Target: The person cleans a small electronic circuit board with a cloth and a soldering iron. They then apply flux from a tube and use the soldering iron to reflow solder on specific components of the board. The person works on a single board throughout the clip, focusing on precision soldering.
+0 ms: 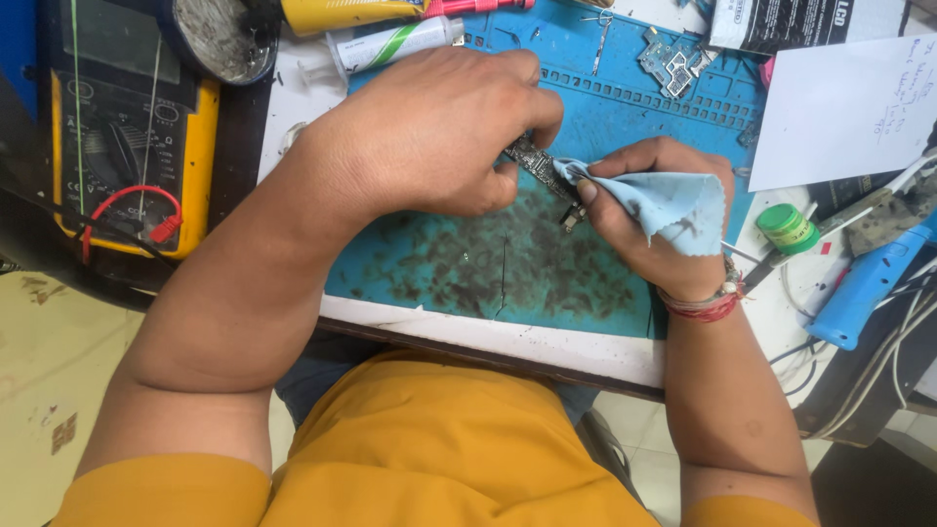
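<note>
Mustard-yellow shirt is filling the bottom of my view. My left hand (429,132) is closing its grip on a small dark circuit board (539,163), holding it just above the stained blue work mat (459,263) on the bench. My right hand (656,215) is pinching a light-blue cloth (673,203) against the board's edge. Right of that grip, a green-capped jar (787,227) is sitting.
</note>
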